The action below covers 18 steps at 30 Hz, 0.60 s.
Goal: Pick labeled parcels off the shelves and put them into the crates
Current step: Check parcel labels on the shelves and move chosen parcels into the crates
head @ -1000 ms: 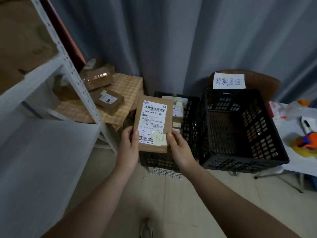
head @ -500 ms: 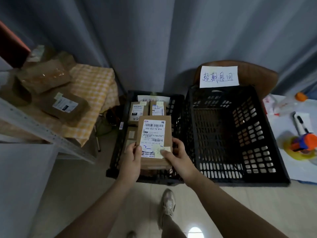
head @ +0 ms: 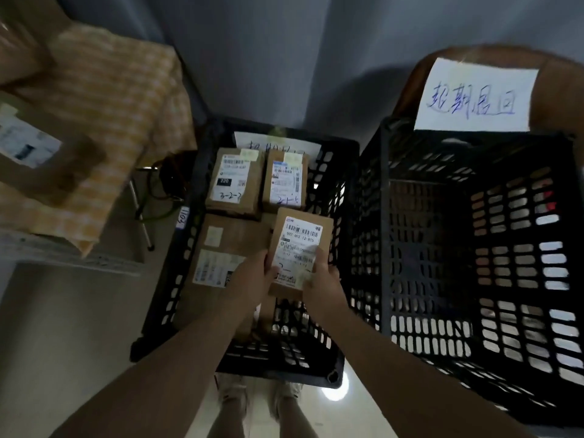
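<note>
Lowered since half a second ago: the held parcel [head: 300, 248] now sits down inside the left crate [head: 189, 248] rather than above its near rim, and both crates fill more of the view.

Item, held parcel: small brown carton, white barcode label facing up, blue pen marks on the lower label. Position: right half of the left crate, just this side of two parcels at the back.

Left hand [head: 252, 284]: closed on the parcel's lower left edge, thumb on top of the label. Right hand [head: 322, 281]: closed on the lower right corner, thumb across the label. The parcel lies between the two hands, projecting away from them; whether its underside touches anything below cannot be told.

Other contents of the left crate: back-left parcel [head: 234, 181] with handwritten figures; back-right parcel [head: 286, 180] just beside it; large flat parcel [head: 221, 248] along the left side, partly under the left forearm.

Right crate [head: 474, 263]: black, slotted walls, no parcels visible; handwritten paper sign [head: 475, 96] at its far edge.

Far left: bench under a checked cloth [head: 104, 99], one blurred labeled parcel [head: 34, 153] on it.
</note>
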{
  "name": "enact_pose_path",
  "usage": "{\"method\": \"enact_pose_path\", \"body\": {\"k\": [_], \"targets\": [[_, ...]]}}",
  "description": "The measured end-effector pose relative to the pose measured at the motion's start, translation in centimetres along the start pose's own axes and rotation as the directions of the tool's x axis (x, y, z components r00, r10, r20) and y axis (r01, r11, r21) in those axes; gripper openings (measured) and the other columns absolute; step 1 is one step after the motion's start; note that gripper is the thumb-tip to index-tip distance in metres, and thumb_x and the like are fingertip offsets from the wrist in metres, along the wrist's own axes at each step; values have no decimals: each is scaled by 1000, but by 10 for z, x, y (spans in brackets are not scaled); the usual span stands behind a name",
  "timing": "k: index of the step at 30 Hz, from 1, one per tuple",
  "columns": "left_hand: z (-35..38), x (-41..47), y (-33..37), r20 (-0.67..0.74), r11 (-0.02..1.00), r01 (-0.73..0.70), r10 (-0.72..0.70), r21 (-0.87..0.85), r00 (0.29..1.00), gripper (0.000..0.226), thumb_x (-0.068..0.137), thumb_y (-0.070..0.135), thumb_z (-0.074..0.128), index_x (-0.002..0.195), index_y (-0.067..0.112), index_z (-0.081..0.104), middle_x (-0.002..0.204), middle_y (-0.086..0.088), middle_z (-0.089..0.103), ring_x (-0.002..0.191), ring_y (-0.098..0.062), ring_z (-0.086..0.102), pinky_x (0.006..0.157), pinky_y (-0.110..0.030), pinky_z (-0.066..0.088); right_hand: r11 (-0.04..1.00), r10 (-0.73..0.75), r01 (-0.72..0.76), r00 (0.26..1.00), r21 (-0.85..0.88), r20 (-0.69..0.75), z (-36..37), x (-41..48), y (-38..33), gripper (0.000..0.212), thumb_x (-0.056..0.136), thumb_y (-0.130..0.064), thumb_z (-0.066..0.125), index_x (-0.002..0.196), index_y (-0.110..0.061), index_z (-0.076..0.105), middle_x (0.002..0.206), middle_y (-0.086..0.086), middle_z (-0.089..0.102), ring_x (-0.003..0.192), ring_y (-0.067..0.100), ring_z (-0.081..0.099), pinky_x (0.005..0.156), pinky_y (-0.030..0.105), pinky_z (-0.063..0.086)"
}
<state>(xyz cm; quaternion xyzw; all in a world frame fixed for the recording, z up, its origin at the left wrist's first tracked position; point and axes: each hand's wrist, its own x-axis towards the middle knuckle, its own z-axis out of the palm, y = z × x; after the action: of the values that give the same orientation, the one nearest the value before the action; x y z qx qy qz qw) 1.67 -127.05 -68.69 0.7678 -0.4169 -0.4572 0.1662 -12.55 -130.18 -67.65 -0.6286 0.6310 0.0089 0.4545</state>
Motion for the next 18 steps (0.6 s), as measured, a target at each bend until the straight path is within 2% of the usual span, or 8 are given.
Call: {"method": "enact_pose_path", "body": {"k": [3, 7, 9, 11, 12, 14, 16, 18], "targets": [[9, 24, -24, 15, 1000, 8, -8, 23, 1000, 41, 95, 24, 56, 133, 16, 45, 128, -4, 59, 114, -22, 57, 93, -37, 48, 999, -10, 9, 1000, -50, -12, 17, 29, 8, 71, 91, -2, 45, 150, -26, 15, 135, 19, 34, 108, 28, 50, 87, 36, 52], [21, 44, -48, 28, 993, -102, 100, 64, 995, 48, 90, 16, 61, 135, 20, 45, 127, -4, 60, 115, -22, 57, 93, -35, 48, 996, 6, -6, 1000, -84, -4, 29, 59, 18, 75, 90, -1, 48, 149, -33, 16, 141, 14, 31, 98, 16, 44, 69, 12, 41], [24, 50, -57, 46, 982, -147, 142, 121, 989, 52, 87, 17, 64, 136, 22, 46, 126, -3, 61, 115, -23, 57, 94, -35, 47, 997, 8, -8, 1000, -71, 5, 31, 68, 22, 75, 90, -1, 49, 150, -34, 17, 145, 12, 28, 104, 16, 42, 72, 11, 36], [25, 56, -64, 68, 951, -206, 195, 232, 978, 58, 86, 21, 65, 139, 25, 42, 129, -2, 58, 117, -25, 53, 97, -39, 44, 1000, 15, -15, 1000, -22, 5, 33, 75, 27, 76, 90, 1, 48, 149, -36, 19, 147, 8, 26, 108, 13, 41, 71, 8, 40], [24, 58, -65, 89, 915, -234, 216, 329, 972, 60, 87, 24, 63, 142, 26, 38, 133, -2, 54, 120, -26, 49, 99, -39, 40, 1000, 6, -6, 1000, -14, 3, 34, 78, 28, 77, 90, 1, 49, 149, -35, 18, 148, 8, 25, 113, 16, 42, 78, 10, 44], [21, 61, -66, 124, 807, -294, 269, 512, 955, 63, 92, 30, 56, 148, 25, 28, 148, -2, 36, 130, -25, 33, 104, -37, 29, 996, -23, 23, 1000, -86, 3, 36, 85, 29, 77, 89, -1, 53, 151, -31, 17, 151, 13, 23, 130, 29, 35, 102, 28, 37], [14, 63, -64, 156, 724, -349, 321, 596, 934, 66, 94, 36, 52, 150, 26, 21, 157, 1, 14, 140, -25, 15, 108, -40, 23, 989, -37, 41, 999, -141, 31, 35, 90, 32, 77, 88, -3, 55, 151, -27, 18, 150, 18, 23, 133, 34, 30, 107, 38, 32], [9, 65, -66, 189, 679, -389, 352, 622, 917, 68, 94, 43, 49, 151, 27, 16, 160, 6, 0, 145, -23, 0, 112, -44, 19, 986, -43, 51, 998, -159, 53, 33, 91, 32, 76, 88, -3, 54, 151, -26, 18, 147, 20, 25, 131, 36, 33, 106, 41, 35]]}}
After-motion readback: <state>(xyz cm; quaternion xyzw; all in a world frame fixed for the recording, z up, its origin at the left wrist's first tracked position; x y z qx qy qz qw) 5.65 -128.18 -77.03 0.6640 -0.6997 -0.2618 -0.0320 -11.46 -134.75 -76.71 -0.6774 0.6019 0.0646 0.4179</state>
